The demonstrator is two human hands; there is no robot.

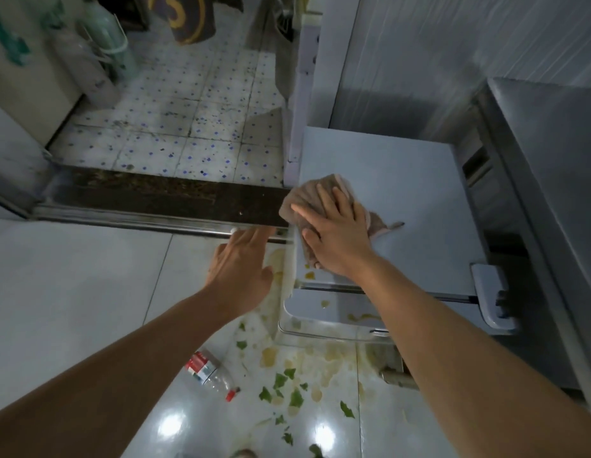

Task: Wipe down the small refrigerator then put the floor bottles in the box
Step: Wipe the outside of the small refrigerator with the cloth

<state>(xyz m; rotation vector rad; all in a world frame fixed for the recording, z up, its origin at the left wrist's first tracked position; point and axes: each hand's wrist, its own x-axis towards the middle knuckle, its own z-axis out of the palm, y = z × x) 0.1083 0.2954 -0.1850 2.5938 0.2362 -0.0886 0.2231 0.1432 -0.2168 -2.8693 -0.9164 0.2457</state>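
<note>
Pressing flat, the right hand (337, 236) spreads its fingers over a brown cloth (315, 201) on the top of the small refrigerator (403, 180), near its front left corner; the left hand (241, 269) hovers released beside the cabinet, grasping nothing. Wiping is judged the step in hand. Yellow drips (310, 276) near the front edge and on the door call for further strokes. One plastic bottle (209, 370) lies on the floor among green leaf scraps (289, 390); no box is in view.

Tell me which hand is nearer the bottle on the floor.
Left. The left hand hangs open above the bottle; the right hand presses a cloth on the refrigerator top.
</note>
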